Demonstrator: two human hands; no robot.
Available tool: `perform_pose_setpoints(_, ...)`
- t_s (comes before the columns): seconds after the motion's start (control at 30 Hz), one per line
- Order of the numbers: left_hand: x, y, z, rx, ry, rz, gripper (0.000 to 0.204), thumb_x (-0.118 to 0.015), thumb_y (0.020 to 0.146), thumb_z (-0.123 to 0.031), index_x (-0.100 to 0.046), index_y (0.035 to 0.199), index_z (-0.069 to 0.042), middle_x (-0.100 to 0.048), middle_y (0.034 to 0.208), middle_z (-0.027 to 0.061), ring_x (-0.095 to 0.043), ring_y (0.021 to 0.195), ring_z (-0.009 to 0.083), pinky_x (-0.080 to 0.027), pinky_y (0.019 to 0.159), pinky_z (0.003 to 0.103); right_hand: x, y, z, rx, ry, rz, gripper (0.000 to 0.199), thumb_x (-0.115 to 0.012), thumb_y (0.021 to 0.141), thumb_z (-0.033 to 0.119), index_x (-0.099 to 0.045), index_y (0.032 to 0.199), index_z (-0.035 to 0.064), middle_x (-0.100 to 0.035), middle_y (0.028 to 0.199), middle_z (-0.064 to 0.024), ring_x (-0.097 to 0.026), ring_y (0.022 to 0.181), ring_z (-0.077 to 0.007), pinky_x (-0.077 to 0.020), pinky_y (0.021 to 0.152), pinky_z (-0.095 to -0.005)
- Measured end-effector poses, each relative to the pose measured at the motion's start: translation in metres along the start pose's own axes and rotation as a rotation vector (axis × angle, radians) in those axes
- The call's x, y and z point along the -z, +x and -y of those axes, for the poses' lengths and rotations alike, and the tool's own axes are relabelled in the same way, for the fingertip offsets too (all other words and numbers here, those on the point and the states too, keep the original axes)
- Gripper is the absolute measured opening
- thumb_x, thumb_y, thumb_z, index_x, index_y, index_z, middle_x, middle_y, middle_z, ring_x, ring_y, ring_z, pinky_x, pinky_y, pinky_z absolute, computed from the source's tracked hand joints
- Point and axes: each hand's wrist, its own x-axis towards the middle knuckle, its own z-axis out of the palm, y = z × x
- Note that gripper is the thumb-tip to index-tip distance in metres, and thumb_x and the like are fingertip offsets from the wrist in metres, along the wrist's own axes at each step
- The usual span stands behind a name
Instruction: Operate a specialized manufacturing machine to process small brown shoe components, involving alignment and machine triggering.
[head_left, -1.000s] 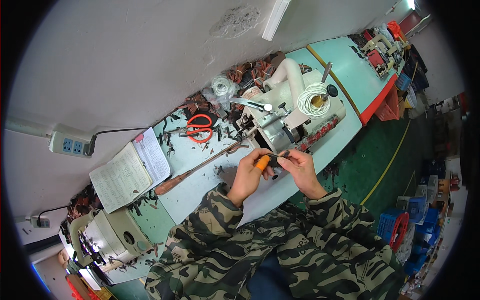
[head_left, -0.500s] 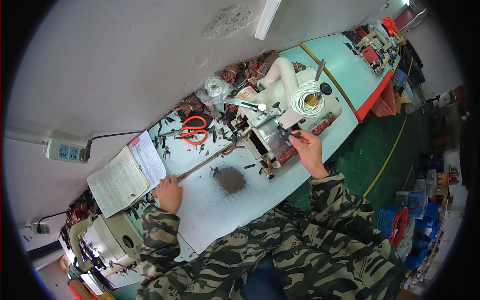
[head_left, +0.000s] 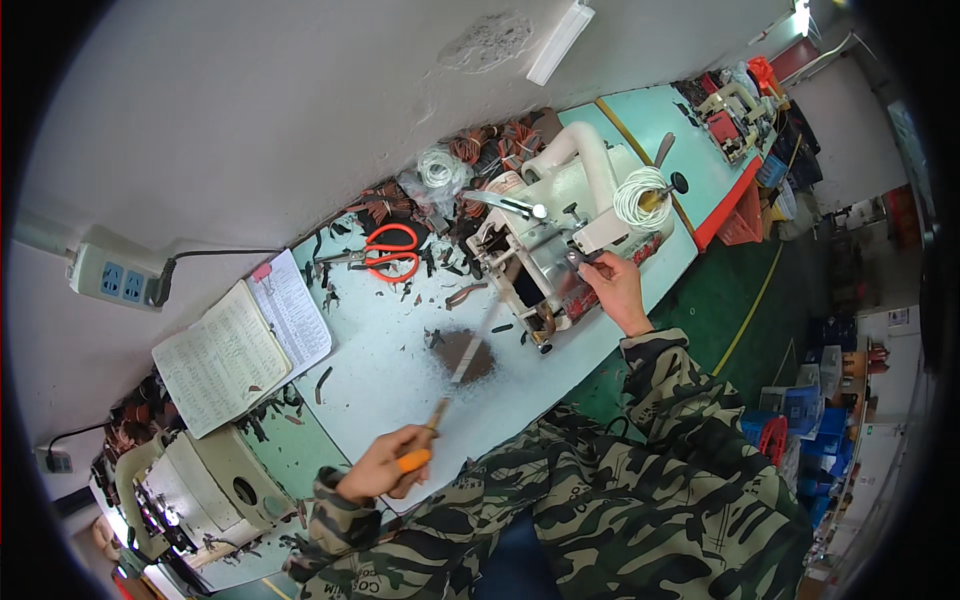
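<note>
My left hand (head_left: 388, 464) is closed around the near end of a long thin strip (head_left: 438, 412), brown by the fingers and blurred further out. The strip slants up over the table toward the machine. Something orange (head_left: 413, 460) shows at the same fingers; whether it is worn or held I cannot tell. My right hand (head_left: 616, 292) pinches a small dark part (head_left: 578, 257) on the front of a cream-coloured bench machine (head_left: 548, 262). A coil of white cord (head_left: 641, 198) hangs at that machine's upper right.
Red-handled scissors (head_left: 392, 252) lie among dark scraps left of the machine. Brown dust (head_left: 462, 356) is heaped on the table (head_left: 390, 390). An open notebook (head_left: 222, 358) lies at the left, near a second machine (head_left: 205, 490). Bundled strips (head_left: 468, 146) line the wall.
My left hand has moved right and toward me, swinging the strip away from the notebook side. My right hand stays at the machine's dark part. The view has shifted slightly.
</note>
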Motion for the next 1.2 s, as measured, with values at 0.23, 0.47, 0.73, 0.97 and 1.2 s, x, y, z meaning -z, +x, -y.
perform_pose_setpoints(0.23, 0.012, 0.034, 0.010, 0.173, -0.022, 0.196, 0.027, -0.048, 0.098, -0.016, -0.050, 0.120, 0.000, -0.056, 0.086, 0.0056, -0.057, 0.059, 0.0111, -0.042, 0.043, 0.021, -0.002, -0.001, 0.007, -0.013, 0.060, 0.005, 0.015, -0.067, 0.084, 0.009, -0.066, 0.091, -0.0044, -0.064, 0.072, -0.0015, -0.053, 0.064, -0.0047, -0.0430, 0.059, -0.0218)
perform_pose_setpoints(0.47, 0.023, 0.036, 0.011, 0.129, -0.034, 0.187, 0.024, -0.046, 0.099, -0.014, -0.050, 0.117, 0.001, -0.056, 0.082, 0.0048, -0.060, 0.060, 0.0121, -0.045, 0.045, 0.021, -0.003, -0.002, 0.008, -0.080, 0.115, -0.019, 0.017, -0.065, 0.086, 0.009, -0.066, 0.095, -0.0054, -0.065, 0.076, -0.0021, -0.055, 0.066, -0.0046, -0.0435, 0.060, -0.0208)
perform_pose_setpoints(0.73, 0.020, 0.039, -0.001, 0.156, 0.046, 0.118, 0.026, -0.049, 0.097, -0.014, -0.052, 0.119, 0.001, -0.057, 0.075, 0.0028, -0.057, 0.057, 0.0091, -0.043, 0.045, 0.021, -0.003, -0.002, 0.005, -0.075, 0.067, -0.006, 0.017, -0.065, 0.087, 0.008, -0.066, 0.097, -0.0049, -0.066, 0.077, -0.0019, -0.055, 0.066, -0.0049, -0.0438, 0.060, -0.0208)
perform_pose_setpoints(0.97, 0.022, 0.037, -0.007, -0.090, 0.346, -0.049, 0.025, -0.055, 0.094, -0.014, -0.057, 0.113, 0.001, -0.056, 0.071, 0.0062, -0.054, 0.055, 0.0132, -0.045, 0.051, 0.027, -0.001, -0.001, 0.009, -0.080, 0.061, 0.023, 0.017, -0.065, 0.087, 0.008, -0.066, 0.097, -0.0047, -0.065, 0.077, -0.0017, -0.056, 0.067, -0.0043, -0.0439, 0.060, -0.0204)
perform_pose_setpoints(1.2, 0.015, 0.027, -0.028, -0.375, 1.035, -0.307, 0.023, -0.061, 0.084, -0.015, -0.056, 0.103, -0.003, -0.060, 0.082, 0.0155, -0.060, 0.066, 0.0341, -0.049, 0.056, 0.041, 0.001, 0.000, 0.010, -0.085, 0.053, 0.056, 0.017, -0.066, 0.086, 0.008, -0.066, 0.097, -0.0043, -0.065, 0.077, -0.0011, -0.055, 0.066, -0.0038, -0.0434, 0.059, -0.0202)
